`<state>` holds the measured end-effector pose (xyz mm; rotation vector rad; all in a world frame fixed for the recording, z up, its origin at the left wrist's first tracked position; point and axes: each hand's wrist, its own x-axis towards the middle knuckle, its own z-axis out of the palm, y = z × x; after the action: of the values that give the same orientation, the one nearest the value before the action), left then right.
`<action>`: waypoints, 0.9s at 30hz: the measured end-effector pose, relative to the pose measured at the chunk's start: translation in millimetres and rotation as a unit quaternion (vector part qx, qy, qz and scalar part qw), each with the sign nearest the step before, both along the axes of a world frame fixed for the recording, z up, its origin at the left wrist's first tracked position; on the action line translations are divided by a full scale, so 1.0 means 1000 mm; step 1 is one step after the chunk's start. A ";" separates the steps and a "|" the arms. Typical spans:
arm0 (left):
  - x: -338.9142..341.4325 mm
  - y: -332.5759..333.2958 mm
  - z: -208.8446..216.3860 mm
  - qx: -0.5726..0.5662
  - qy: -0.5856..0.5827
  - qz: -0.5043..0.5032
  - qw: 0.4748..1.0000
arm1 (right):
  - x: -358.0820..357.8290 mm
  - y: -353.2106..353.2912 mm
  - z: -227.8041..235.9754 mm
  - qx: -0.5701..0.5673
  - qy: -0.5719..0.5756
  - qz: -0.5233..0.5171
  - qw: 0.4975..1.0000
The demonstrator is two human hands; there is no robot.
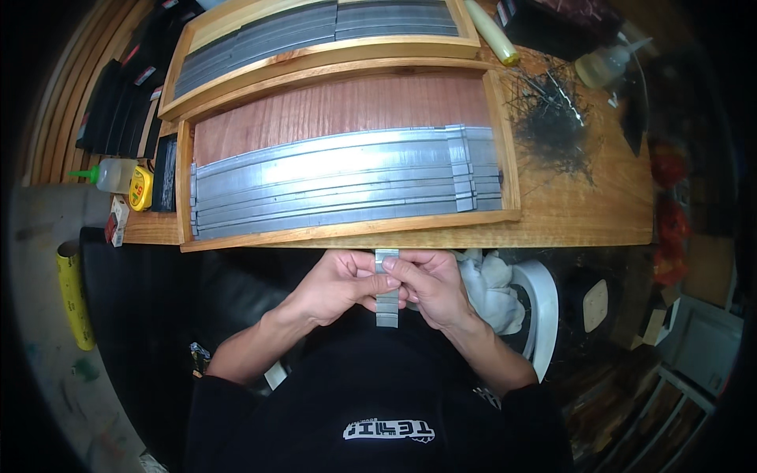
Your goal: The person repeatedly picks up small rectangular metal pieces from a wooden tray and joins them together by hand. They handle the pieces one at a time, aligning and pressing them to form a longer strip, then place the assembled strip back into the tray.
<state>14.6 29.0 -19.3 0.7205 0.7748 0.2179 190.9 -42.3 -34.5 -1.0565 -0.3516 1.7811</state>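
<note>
While segmented grey metal strip (387, 312) sat just on wearer's side of front wooden tray (355, 231), left grip (343, 279) and right grip (428, 285) were both clamped on it, one from each flank. Strip's long axis pointed toward tray, crosswise to long metal strips (315, 180) inside tray. Both grips about equally near tray.

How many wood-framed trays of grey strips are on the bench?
2. The near tray sits along the front edge of the bench; the far tray lies just behind it, cut off by the picture's top. Any underneath would be hidden.
</note>
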 end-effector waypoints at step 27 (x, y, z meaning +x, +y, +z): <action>-0.006 -0.016 0.024 -0.024 -0.012 -0.021 0.999 | 0.009 -0.008 0.023 0.040 -0.050 0.073 0.995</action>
<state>9.1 13.0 4.7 0.6866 0.7390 0.1694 199.4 -50.4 -11.6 -1.0887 -0.5701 1.8315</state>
